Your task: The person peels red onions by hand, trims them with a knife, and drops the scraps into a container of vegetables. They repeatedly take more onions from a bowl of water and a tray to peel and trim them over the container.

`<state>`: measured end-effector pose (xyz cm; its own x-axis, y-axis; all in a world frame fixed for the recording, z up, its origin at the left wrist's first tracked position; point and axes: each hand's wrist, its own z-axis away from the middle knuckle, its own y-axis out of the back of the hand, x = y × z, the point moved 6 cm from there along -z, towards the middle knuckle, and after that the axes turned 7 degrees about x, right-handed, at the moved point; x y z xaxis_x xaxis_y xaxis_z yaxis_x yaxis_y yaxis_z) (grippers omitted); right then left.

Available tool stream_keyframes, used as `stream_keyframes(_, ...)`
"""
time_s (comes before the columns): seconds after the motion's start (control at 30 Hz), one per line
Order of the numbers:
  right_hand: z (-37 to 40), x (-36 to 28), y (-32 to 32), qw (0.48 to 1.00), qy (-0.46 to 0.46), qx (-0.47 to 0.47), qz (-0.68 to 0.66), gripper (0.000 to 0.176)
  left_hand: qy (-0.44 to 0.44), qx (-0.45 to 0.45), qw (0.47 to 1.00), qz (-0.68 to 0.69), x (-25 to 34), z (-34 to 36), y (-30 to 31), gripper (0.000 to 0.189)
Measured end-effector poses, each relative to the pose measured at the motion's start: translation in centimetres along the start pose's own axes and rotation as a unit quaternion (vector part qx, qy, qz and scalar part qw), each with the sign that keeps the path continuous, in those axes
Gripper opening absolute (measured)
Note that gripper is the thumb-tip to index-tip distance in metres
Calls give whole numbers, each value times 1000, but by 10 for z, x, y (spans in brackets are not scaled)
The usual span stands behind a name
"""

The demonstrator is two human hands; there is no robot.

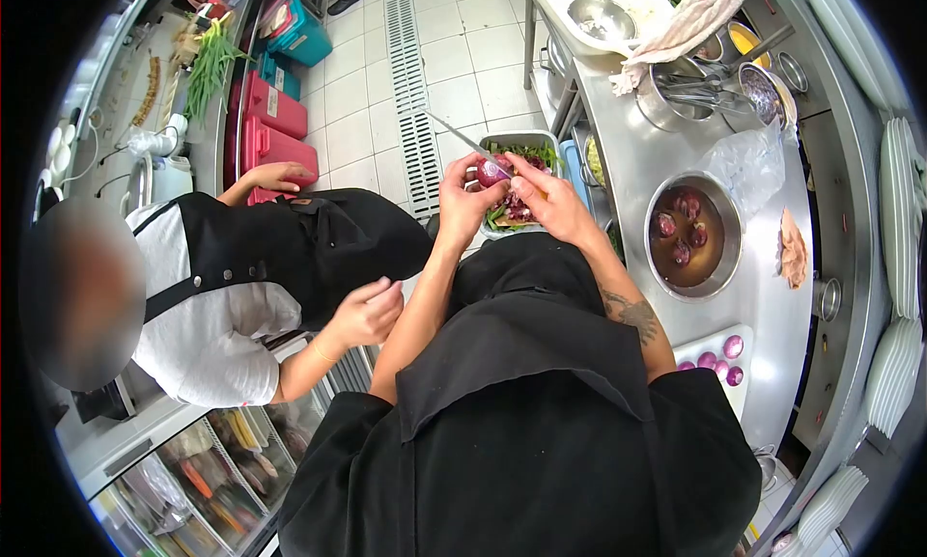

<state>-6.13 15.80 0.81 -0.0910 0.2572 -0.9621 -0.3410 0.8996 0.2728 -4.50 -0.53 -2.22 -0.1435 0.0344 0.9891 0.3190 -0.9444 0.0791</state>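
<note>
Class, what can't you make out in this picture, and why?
All in the head view:
- Knife: handle hidden by the right hand.
- Onion: far side hidden by the left hand.
- Tray: partly behind the sleeve.
- Bowl: bottom under murky water.
- Red bin's label: too small.

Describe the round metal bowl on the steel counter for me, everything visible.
The bowl is round, deep and silvery, seemingly stainless steel, with a thin rim. It sits upright on the counter, holding brownish liquid and four dark red onions. A clear plastic bag lies right by its far edge; contact is unclear. No hand touches it.
</note>
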Motion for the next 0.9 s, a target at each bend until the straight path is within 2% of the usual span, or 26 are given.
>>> stream_keyframes(0.2, 4, -8, 0, 999, -41, -7, 4, 44, 52, -16, 998, 35, -6, 1, 1, 54)
stream_keyframes(0.37, 3, -5, 1, 998, -47, 15, 40, 42, 21, -1, 998, 59, 0, 3, -1, 51)
stream_keyframes(0.43, 1, 2, 2, 998, -21, 67, -8, 40, 7, 5, 997, 79, 3, 4, -1, 50)
stream_keyframes(0.53, -6, 12, 1, 995, -12, 79, -59, 39, -5, -22, 994, 108, 8, 2, -6, 50)
stream_keyframes(0.6, -4, 18, 6, 991, -126, 45, -15, 37, 29, -57, 984, 169, 3, 4, -10, 50)
stream_keyframes(0.63, -4, 14, 10, 991, -121, 56, -12, 38, 50, -81, 976, 197, 1, 5, -11, 47)
stream_keyframes(0.67, -7, 17, 13, 989, -67, 107, -72, 40, 45, -112, 968, 220, 4, 6, -13, 49)
stream_keyframes(0.73, -7, 21, 21, 981, -130, 91, -113, 41, 102, -155, 930, 319, 9, 11, -15, 52)
stream_keyframes(0.77, -6, 31, 17, 972, -168, 43, -156, 52, 87, -171, 928, 320, 9, 11, -15, 54)
stream_keyframes(0.8, -4, 29, 17, 972, -169, 42, -158, 52, 89, -171, 928, 318, 7, 12, -13, 54)
stream_keyframes(0.87, -2, 22, 16, 965, -170, 21, -198, 55, 133, -177, 882, 416, 5, 7, -15, 54)
stream_keyframes(0.9, -1, 15, 17, 964, -170, 34, -200, 42, 130, -177, 881, 420, 5, 5, -15, 53)
